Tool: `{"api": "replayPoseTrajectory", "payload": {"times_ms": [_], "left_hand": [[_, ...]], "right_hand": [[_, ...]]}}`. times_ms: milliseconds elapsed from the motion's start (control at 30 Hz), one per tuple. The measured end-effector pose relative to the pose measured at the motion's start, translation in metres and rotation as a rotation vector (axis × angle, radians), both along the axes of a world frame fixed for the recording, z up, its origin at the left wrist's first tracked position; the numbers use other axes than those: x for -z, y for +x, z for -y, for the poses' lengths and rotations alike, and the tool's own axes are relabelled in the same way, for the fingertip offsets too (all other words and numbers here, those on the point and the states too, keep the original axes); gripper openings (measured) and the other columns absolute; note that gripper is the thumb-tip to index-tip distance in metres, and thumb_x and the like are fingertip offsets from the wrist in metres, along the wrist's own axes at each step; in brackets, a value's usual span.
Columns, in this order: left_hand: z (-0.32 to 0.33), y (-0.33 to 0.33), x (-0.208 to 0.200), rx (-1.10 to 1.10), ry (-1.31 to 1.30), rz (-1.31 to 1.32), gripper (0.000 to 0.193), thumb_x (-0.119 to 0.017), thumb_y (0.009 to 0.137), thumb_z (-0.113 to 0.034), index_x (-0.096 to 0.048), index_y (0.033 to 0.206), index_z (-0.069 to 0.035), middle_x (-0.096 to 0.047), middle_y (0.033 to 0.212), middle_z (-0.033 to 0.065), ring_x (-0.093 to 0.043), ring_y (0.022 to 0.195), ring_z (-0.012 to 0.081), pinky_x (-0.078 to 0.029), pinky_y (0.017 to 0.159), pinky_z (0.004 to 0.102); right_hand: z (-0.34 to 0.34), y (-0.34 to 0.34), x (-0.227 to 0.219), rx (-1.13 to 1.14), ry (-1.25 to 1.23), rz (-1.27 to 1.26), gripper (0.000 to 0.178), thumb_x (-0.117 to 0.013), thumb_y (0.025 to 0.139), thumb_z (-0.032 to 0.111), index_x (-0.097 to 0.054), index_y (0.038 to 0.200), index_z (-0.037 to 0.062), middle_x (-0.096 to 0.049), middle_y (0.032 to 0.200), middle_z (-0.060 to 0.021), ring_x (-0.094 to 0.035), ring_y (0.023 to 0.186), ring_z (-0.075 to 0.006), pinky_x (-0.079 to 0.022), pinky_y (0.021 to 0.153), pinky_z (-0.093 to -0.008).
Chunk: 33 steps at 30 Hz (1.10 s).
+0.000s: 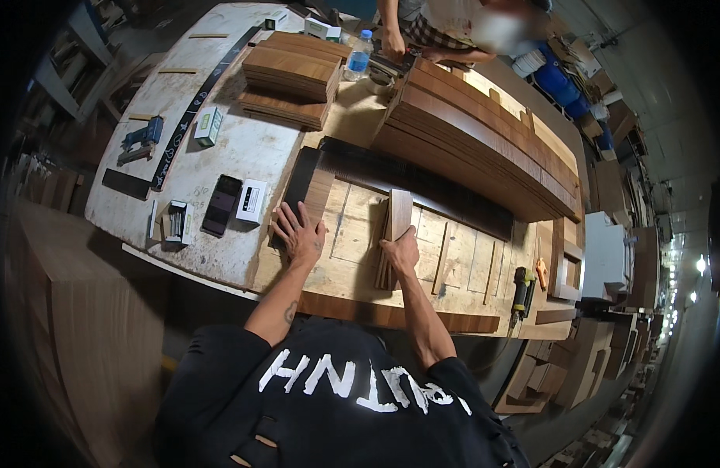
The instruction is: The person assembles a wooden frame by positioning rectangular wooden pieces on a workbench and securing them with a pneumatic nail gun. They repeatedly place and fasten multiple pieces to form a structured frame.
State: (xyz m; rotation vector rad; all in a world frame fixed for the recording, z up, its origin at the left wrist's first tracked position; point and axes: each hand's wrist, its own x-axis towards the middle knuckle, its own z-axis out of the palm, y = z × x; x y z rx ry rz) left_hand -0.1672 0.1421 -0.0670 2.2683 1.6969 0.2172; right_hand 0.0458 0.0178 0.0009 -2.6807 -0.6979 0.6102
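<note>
My left hand (301, 234) lies flat with its fingers spread, across a brown wooden board (319, 195) and the black strip (301, 183) along its left side. My right hand (402, 251) is closed round the right side of a small bundle of narrow brown boards (399, 209), thumb toward the top. The bundle stands on the light plywood worktop (352, 234); its underside is hidden. Beyond both hands, a long black rail (422, 191) runs from the board's far end toward the right.
Behind the rail stands a long stack of brown panels (469, 148); shorter boards (290, 74) are piled left of it. A nail gun (141, 140), a phone (222, 207) and small boxes lie at left. At right is a green-black power tool (522, 292). Another person's hand (393, 45) is across the table.
</note>
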Motion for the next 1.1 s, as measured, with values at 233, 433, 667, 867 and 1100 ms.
{"api": "replayPoseTrajectory", "payload": {"times_ms": [233, 433, 667, 867, 1100], "left_hand": [[0.007, 0.005, 0.001, -0.034, 0.074, -0.052, 0.077, -0.043, 0.104, -0.049, -0.022, 0.163, -0.005, -0.005, 0.167, 0.0330, 0.001, 0.155, 0.0496, 0.004, 0.120, 0.0692], [0.007, 0.012, 0.006, 0.047, 0.107, -0.089, 0.072, -0.047, 0.103, -0.045, -0.029, 0.161, -0.005, -0.010, 0.167, 0.0324, -0.004, 0.155, 0.0514, 0.000, 0.120, 0.0709], [0.009, 0.006, 0.007, 0.242, 0.037, -0.104, 0.072, -0.044, 0.106, -0.036, -0.020, 0.160, 0.004, -0.005, 0.171, 0.0234, 0.000, 0.159, 0.0358, 0.003, 0.127, 0.0527], [0.044, 0.013, -0.005, 0.295, -0.092, -0.023, 0.075, -0.049, 0.104, -0.031, -0.016, 0.161, 0.004, -0.002, 0.169, 0.0276, 0.000, 0.158, 0.0399, -0.001, 0.127, 0.0506], [0.035, 0.010, -0.016, 0.156, -0.117, 0.066, 0.073, -0.058, 0.096, -0.016, -0.026, 0.159, 0.002, -0.006, 0.167, 0.0309, -0.005, 0.156, 0.0450, -0.010, 0.124, 0.0572]], "right_hand": [[-0.008, -0.007, 0.001, -0.022, 0.012, 0.000, 0.086, -0.086, 0.072, 0.033, -0.039, 0.136, -0.0020, -0.068, 0.112, -0.0313, -0.068, 0.103, -0.0475, -0.055, 0.091, -0.0519], [-0.010, 0.013, 0.005, -0.022, 0.065, -0.010, 0.089, -0.086, 0.073, 0.037, -0.040, 0.141, 0.0011, -0.069, 0.114, -0.0296, -0.069, 0.104, -0.0441, -0.055, 0.091, -0.0504], [0.050, 0.030, -0.009, 0.167, 0.237, -0.137, 0.096, -0.088, 0.070, 0.045, -0.042, 0.144, 0.0057, -0.069, 0.117, -0.0280, -0.069, 0.106, -0.0423, -0.054, 0.093, -0.0460], [0.099, 0.039, -0.011, 0.305, 0.289, -0.059, 0.092, -0.089, 0.073, 0.036, -0.043, 0.143, -0.0037, -0.067, 0.120, -0.0281, -0.067, 0.109, -0.0404, -0.054, 0.095, -0.0451], [0.111, 0.096, -0.008, 0.360, 0.053, 0.207, 0.096, -0.086, 0.077, 0.026, -0.032, 0.151, -0.0002, -0.067, 0.120, -0.0300, -0.067, 0.110, -0.0456, -0.054, 0.096, -0.0502]]}}
